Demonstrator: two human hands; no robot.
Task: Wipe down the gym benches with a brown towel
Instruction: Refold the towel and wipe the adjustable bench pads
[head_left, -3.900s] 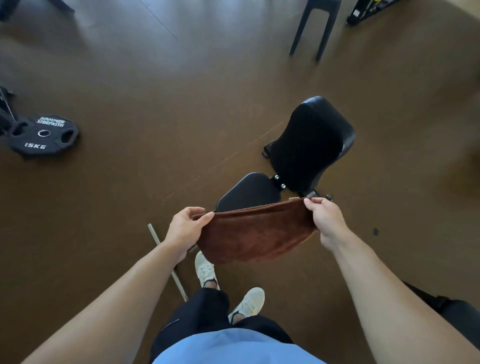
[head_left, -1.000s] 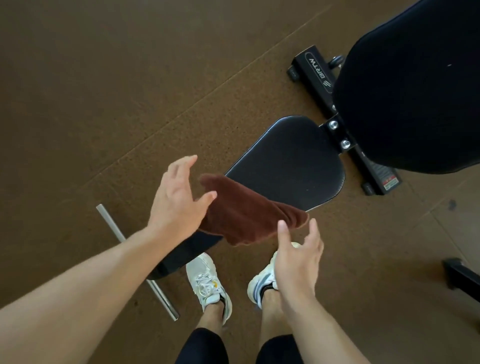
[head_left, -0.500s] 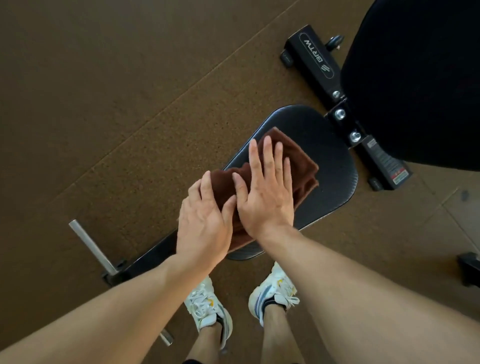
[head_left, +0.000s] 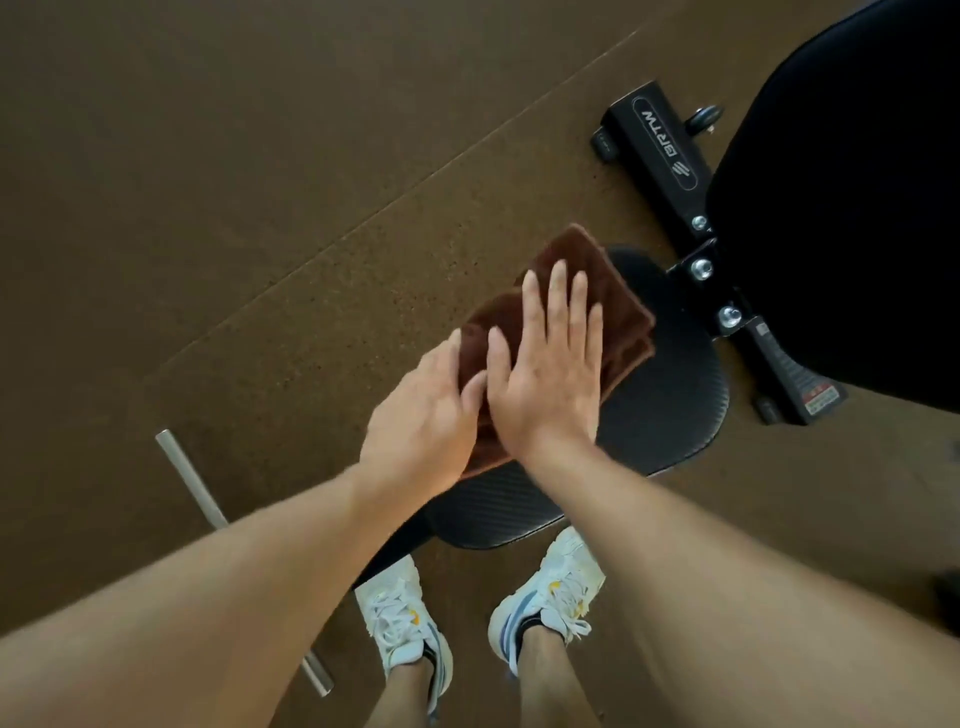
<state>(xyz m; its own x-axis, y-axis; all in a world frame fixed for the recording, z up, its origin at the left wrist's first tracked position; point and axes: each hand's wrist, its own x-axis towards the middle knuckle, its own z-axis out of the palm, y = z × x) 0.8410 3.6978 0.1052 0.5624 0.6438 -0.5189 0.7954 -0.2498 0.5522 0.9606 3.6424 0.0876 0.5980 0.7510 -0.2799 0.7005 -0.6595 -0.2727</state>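
A person stands over a black padded bench seat with a woven-pattern cover (head_left: 670, 415), which sits in the middle of the frame, a little to the right; on it lies a folded brown terry towel (head_left: 618, 306), and its far corner goes past the upper left edge of the seat, over the floor. The right hand (head_left: 550, 374) lies flat on the towel with the fingers straight and close together, palm down, pressing the cloth on the pad; it grips nothing. The left hand (head_left: 421, 421) is just beside it, on the left, touching the near left part of the towel; its thumb lies on the cloth next to the right thumb, but its other fingers are partly blurred and I cannot tell if they curl around the edge of the cloth or only rest on it.

In the upper right of the frame stands the large black padded backrest (head_left: 852, 208), tilted up; below it runs a black metal frame bar with a white logo and silver bolts (head_left: 665, 150), which joins the backrest to the seat. A thin silver metal rod (head_left: 192, 478) lies across the lower left, partly hidden by the left forearm. At the bottom centre are two white sneakers with blue stripes (head_left: 545, 603), standing on the speckled brown rubber floor (head_left: 260, 182), close to the near end of the seat.
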